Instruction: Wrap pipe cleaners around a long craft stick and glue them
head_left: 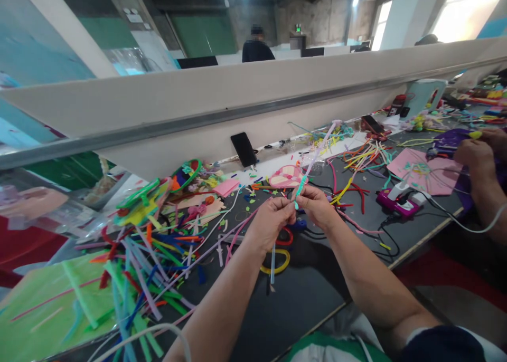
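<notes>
My left hand (273, 219) and my right hand (317, 206) meet over the dark table, fingers pinched together. Between them is a turquoise pipe cleaner (300, 189), slanting up to a long lavender pipe cleaner (322, 145). Its lower tip shows between my fingertips; the exact grip of each hand is partly hidden. A pale blue strip (273, 262) hangs or lies just below my left hand; I cannot tell which. Beneath my hands are red handle loops (285, 236) and a yellow handle loop (277, 269), apparently of scissors.
Loose pipe cleaners (154, 267) pile up at left beside a green sheet (51, 293). A phone (243, 149) leans on the partition (190, 108). To the right are a magenta power strip (400, 199), cables and pink paper (407, 164). Another person's hands (481, 151) work at far right.
</notes>
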A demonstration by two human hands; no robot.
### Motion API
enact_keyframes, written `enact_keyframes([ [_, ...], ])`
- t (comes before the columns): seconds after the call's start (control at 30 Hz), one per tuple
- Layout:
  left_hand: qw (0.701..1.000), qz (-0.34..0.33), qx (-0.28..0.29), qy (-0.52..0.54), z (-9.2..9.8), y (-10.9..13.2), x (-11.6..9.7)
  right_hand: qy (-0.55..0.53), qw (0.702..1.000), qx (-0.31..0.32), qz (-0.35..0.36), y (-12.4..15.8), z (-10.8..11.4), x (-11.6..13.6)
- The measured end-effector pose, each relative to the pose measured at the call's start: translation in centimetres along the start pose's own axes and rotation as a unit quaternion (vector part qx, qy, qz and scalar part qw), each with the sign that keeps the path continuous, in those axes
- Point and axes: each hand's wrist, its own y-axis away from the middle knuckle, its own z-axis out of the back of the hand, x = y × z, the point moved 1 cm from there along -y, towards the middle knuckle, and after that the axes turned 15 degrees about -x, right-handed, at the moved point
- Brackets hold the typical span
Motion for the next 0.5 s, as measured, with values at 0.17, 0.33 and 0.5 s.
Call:
enact_keyframes([
  [0.17,0.999,-0.006,0.029,-0.017,0.32,-0.12,-0.04,-0.02,1.0,-0.012,-0.003,0.06,0.37,0.68],
  [0.33,0.993,0.07,0.079,0.043,0.52,-0.06,0.27,-0.013,1.0,0.01,-0.005,-0.02,0.61,0.55],
  [0.5,0.987,0.105,0.094,0.082,0.21,0.14,0.38,-0.002,1.0,0.03,0.008,-0.03,0.7,0.66],
])
